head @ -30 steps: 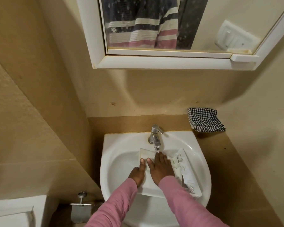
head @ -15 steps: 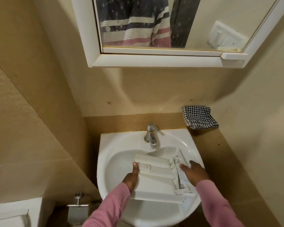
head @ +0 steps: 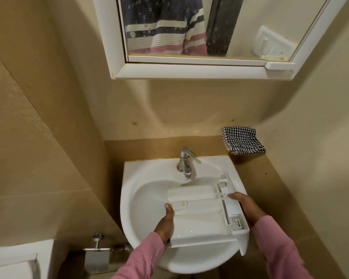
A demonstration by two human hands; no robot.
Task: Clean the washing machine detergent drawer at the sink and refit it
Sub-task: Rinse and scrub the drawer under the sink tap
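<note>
beige washroom; white sink (head: 141, 198) lower centre. drawer (head: 199, 214) held over the bowl, below the tap (head: 184, 162), likely for rinsing. left hand (head: 166, 222) grips its left edge, right hand (head: 248, 208) its right side.

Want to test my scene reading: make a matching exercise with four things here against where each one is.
Things:
1. detergent drawer
2. checked cloth
3. tap
4. mirror cabinet

Places:
A. on the ledge, back right of the sink
B. on the wall above the sink
C. held over the basin by left hand and right hand
D. on the sink's back rim

Pairs: 1-C, 2-A, 3-D, 4-B
</note>
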